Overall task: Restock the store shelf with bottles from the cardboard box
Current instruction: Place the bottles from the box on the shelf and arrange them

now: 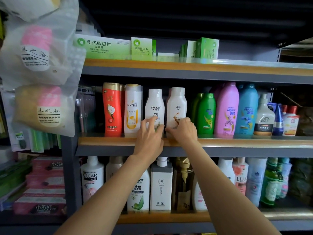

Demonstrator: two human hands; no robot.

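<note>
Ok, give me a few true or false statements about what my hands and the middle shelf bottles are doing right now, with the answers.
1. The left hand is at the white Raclen bottle. True.
2. The right hand is at the green bottle. False: it is at the other white bottle, left of the green one.
3. The Pantene bottle stands between the red bottle and the Raclen bottle. True.
4. The two white bottles lie on their sides. False: both stand upright.
5. The pink bottle is on the top shelf. False: it is on the middle shelf.

The lower labels of two white bottles (155,106) are being covered by the hands (149,138); the grip cannot be judged.
</note>
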